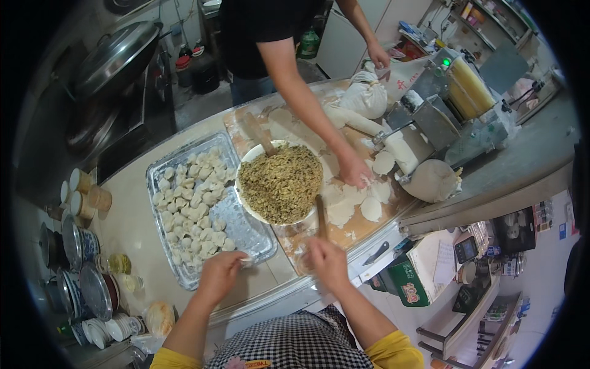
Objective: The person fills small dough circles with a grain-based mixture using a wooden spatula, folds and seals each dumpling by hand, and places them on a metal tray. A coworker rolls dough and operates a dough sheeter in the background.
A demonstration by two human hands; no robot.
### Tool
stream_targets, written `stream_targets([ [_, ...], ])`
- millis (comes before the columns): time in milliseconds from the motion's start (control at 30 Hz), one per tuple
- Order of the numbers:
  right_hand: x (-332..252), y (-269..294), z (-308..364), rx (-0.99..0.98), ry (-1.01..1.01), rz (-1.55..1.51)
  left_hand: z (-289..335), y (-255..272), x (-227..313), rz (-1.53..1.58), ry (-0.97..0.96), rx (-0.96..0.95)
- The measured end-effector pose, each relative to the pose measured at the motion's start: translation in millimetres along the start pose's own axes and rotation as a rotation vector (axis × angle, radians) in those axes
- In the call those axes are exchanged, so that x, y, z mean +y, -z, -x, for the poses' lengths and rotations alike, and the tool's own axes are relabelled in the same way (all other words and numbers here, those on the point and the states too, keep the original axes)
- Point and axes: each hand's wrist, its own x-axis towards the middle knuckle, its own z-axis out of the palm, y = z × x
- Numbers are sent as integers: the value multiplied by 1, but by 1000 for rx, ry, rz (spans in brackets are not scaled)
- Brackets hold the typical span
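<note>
My left hand (220,277) is closed near the front edge of a metal tray (258,237), pinching a dumpling wrapper (246,261) of pale dough at its fingertips. Rows of white dumplings (193,206) fill much of that tray. My right hand (327,263), slightly blurred, grips a flat wooden stick (321,218) that points up toward the rim of a white bowl. Greenish-brown chopped filling (281,184) is heaped in the bowl (241,206), and a wooden paddle (260,135) leans in its far side.
Across the table, a co-worker's hand (356,170) reaches down to round dough wrappers (370,209) on a floured board (295,237). A dough-rolling machine (430,126) and a dough sheet roll (433,180) stand at right. A knife (377,253) lies below the board's edge.
</note>
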Motion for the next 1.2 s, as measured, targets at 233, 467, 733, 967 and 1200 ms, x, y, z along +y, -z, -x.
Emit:
stream_targets([
  [233, 77, 16, -85, 277, 19, 287, -4, 5, 5, 73, 122, 0],
  [467, 76, 39, -105, 123, -44, 343, -3, -10, 13, 49, 90, -146],
  [733, 55, 82, -91, 198, -313, -230, -28, -32, 30, 287, -6, -249],
  [967, -34, 74, -43, -13, -495, -999, -59, -80, 63, 1297, 172, -314],
  [1200, -45, 32, -10, -151, -264, -492, -43, -63, 65, 1673, 352, -207],
])
